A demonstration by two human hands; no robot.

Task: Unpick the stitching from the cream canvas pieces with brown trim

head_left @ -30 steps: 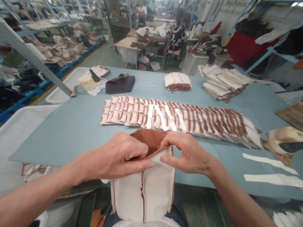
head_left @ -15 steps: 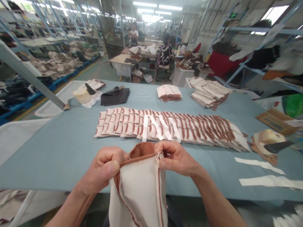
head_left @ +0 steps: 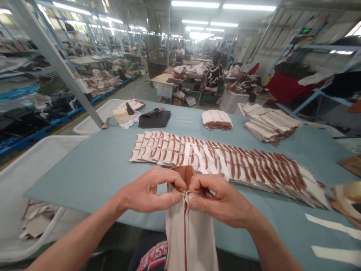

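A sewn tube-like fabric piece (head_left: 199,233), off-white outside and rust-brown inside, hangs upright over the near table edge. Its brown-lined seam runs down the middle and faces me. My left hand (head_left: 158,190) pinches the top rim just left of that seam, thumb in front and fingers inside. On the other side of the seam my right hand (head_left: 217,197) pinches the rim the same way. The two hands nearly meet at the seam's top end. Beyond them lies a long row of overlapping off-white and brown pieces (head_left: 175,148), with several white strips (head_left: 208,158) across it.
A blue-covered table (head_left: 93,169) spans the view. Toward the back are stacked pieces (head_left: 217,118), a larger pile (head_left: 270,122) and a dark cloth (head_left: 155,118). A tape roll (head_left: 348,199) and white strips (head_left: 335,226) lie right. White bins (head_left: 56,141) stand left. A seated person (head_left: 213,75) is far off.
My left hand has moved along the rim from the far left corner to the seam, beside my right hand. The fabric piece has turned so its seam faces me. The view has shifted left.
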